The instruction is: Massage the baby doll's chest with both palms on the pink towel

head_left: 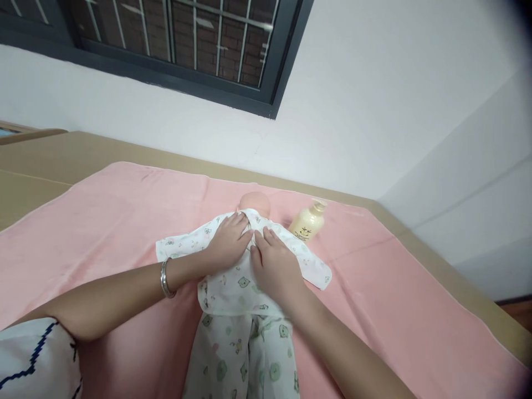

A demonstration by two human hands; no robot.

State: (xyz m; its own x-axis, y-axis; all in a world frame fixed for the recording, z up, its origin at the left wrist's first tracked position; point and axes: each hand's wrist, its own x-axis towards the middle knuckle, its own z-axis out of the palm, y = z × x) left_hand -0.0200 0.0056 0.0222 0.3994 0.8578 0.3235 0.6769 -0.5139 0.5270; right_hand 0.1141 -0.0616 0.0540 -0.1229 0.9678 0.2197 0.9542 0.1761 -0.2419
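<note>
A baby doll lies on its back, its bare head (255, 203) showing above the collar. It wears a white baby shirt (233, 299) with small printed animals, its sleeves spread to both sides. Matching printed pants (233, 354) cover the legs. My left hand (228, 241) rests flat on the upper chest of the shirt, fingers stretched toward the collar. Beside it, my right hand (276, 266) lies on the chest with fingers slightly bent and the thumb apart. The two hands nearly meet at the front opening, and partly hide it.
A pale yellow pump bottle (307, 221) stands right of the doll's head. Under everything is a pink blanket (124, 221) on a tan surface (95, 149) against a white wall (353, 111). A dark-framed window (266, 100) with bars is above.
</note>
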